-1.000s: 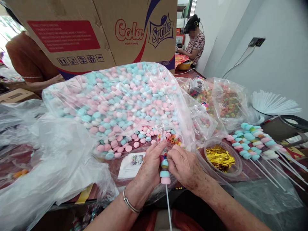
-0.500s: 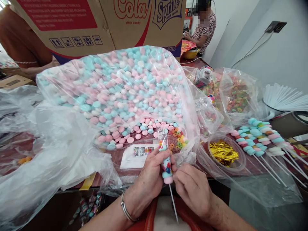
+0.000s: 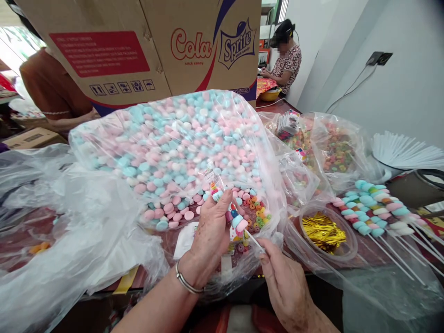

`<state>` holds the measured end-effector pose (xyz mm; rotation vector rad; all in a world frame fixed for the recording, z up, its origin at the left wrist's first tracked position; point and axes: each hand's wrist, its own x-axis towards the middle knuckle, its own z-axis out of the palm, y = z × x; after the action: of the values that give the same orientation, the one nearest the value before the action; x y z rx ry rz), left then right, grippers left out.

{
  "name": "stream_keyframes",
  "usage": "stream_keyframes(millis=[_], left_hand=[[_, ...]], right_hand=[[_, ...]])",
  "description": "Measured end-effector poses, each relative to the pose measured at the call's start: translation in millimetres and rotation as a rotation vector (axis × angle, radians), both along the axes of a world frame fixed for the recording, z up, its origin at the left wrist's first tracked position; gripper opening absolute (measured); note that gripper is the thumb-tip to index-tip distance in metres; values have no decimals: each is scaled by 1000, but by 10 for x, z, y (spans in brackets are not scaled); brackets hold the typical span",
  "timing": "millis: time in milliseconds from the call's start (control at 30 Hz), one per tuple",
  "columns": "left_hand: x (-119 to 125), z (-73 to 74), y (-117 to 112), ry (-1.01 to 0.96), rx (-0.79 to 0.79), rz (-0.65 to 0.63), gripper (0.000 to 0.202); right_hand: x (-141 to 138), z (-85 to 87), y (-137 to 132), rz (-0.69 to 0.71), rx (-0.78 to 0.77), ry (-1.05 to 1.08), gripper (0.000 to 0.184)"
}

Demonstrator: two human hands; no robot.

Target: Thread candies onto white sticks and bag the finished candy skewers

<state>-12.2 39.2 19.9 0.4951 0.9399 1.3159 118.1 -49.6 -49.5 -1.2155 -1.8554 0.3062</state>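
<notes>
My left hand (image 3: 211,233) is closed round a candy stick (image 3: 231,216), a white stick threaded with pink, blue and coloured sweets inside a small clear wrapper. The stick lies tilted, its wrapped top pointing up and left. My right hand (image 3: 284,282) pinches the bare white end of the stick at the lower right. Both hands hover over the open mouth of a big clear bag of pink, blue and white sweets (image 3: 180,143).
A round tub of gold twist ties (image 3: 324,231) sits right of my hands. Finished candy sticks (image 3: 374,208) lie at the right, beside bags of coloured ring sweets (image 3: 333,148) and white sticks (image 3: 405,152). A cardboard box (image 3: 145,46) stands behind. Two other people work further back.
The candy stick has swung from upright to tilted, its top now up and left. My right hand slid down from the sweets to the bare stick end.
</notes>
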Motion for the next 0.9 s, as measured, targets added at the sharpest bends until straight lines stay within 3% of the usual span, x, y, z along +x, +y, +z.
stream_keyframes(millis=[67,133,267,367,467,567,800,900], left_hand=[[25,1,-29,15,0,26,22],[61,-19,-86,7,9,71,23],[66,-74,-172,-48,18,52,21],[-64,-53,-80,-122,9,39,25],[-212,23,113,-187,6,131,30],[-206,83,233,-205,50,191,22],[200,-45,38,-218,103,-21,21],[260,-103,-41,-137,89,-42,23]], right_hand=[[18,-27,57,-59,183,-81,30],[9,-31,102,-70,206,-77,28],[-55,24,136,-7,-89,172,25],[-64,83,125,21,-327,362,29],[-44,117,119,68,-393,411,31],[-66,126,144,103,-419,402,31],[-235,119,316,23,-282,317,28],[-239,96,373,24,-273,349,28]])
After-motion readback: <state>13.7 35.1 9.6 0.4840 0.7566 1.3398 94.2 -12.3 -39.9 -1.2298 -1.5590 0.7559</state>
